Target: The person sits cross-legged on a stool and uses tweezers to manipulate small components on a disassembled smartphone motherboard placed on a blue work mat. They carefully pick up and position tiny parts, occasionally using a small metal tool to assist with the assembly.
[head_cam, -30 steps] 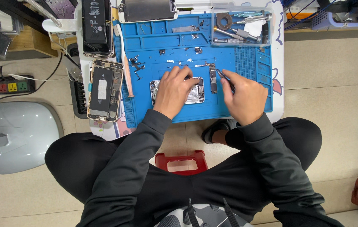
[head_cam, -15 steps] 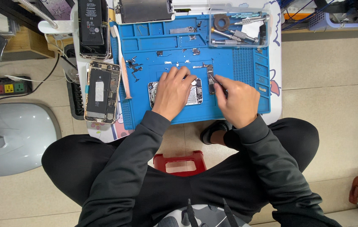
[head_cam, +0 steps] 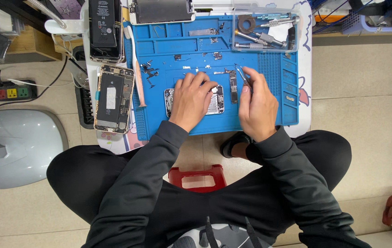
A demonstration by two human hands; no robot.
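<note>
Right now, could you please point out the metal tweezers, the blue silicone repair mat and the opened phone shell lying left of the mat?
metal tweezers [head_cam: 243, 77], head view, mid-shaft.
blue silicone repair mat [head_cam: 159, 46], head view, bare upper area.
opened phone shell [head_cam: 113, 98], head view, middle of its inside.

- Right hand [head_cam: 256, 106] has lifted its tweezers [head_cam: 243, 76] off the part, tips now pointing toward the frame's top.
- Left hand [head_cam: 191, 100] has edged slightly right over the metal plate [head_cam: 216, 102].

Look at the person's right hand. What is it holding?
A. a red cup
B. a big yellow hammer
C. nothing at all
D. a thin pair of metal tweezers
D: the right hand pinches a thin pair of metal tweezers over the blue rubber work mat, beside the small opened phone part that the left hand rests on.
</note>
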